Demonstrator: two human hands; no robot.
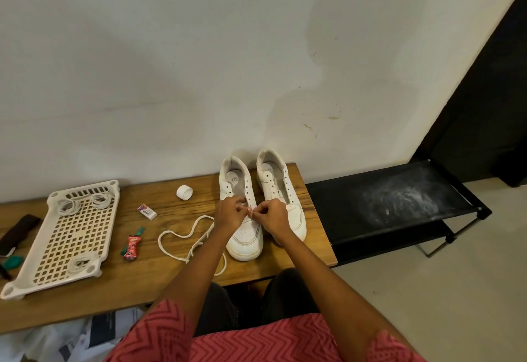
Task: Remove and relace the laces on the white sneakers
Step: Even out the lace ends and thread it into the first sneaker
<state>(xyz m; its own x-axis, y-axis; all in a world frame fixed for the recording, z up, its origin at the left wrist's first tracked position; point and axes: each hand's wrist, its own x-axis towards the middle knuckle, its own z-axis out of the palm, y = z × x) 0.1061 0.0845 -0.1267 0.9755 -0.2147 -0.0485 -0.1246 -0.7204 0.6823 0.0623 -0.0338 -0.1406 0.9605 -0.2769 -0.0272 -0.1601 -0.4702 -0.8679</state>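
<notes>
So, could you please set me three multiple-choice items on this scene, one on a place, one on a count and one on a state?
1. Where does the loose lace lie?
A. in the tray
B. on the table, left of the sneakers
C. on the black rack

2. How many sneakers stand on the table?
A. one
B. two
C. three

3. What state is the right sneaker in?
A. fully laced
B. tied in a bow
C. eyelets bare

Answers:
1 B, it loops on the wood beside the left sneaker.
2 B, a pair stands by the wall.
3 C, no lace crosses its eyelets.
</notes>
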